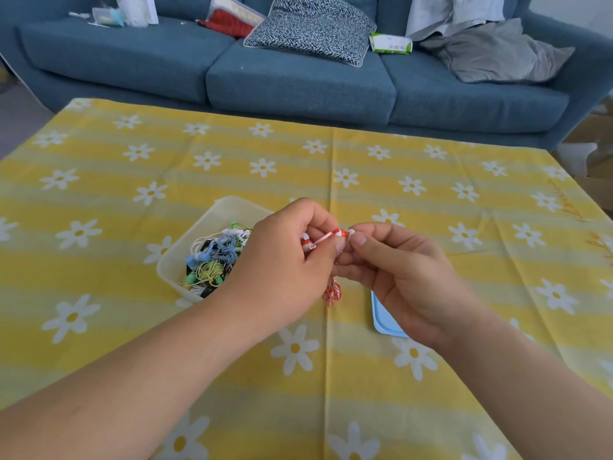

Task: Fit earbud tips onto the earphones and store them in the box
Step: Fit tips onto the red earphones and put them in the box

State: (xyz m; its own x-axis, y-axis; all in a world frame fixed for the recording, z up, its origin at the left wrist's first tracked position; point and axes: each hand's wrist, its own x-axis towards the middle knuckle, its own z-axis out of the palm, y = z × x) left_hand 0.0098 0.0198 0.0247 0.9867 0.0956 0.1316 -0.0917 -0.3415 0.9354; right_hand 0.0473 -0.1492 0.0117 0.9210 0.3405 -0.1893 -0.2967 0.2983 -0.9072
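Red-and-white earphone (339, 233) is held up between both hands, above the surface (431, 180) and just right of the box (212, 210) of tangled earphones. The tip could slip from the fingers and drop onto the flowered cloth, where a small pale piece would be hard to find. Pushed on crooked, it might seat only halfway and come off later in the box. The red cable coil (332, 293) hanging below could snag as the hands move. The left hand (285, 260) is closed, fingers curled round the earphone's stem. The right hand (398, 270) pinches the bud's far end between thumb and forefinger, on what looks like the tip, though it is too small to be sure.
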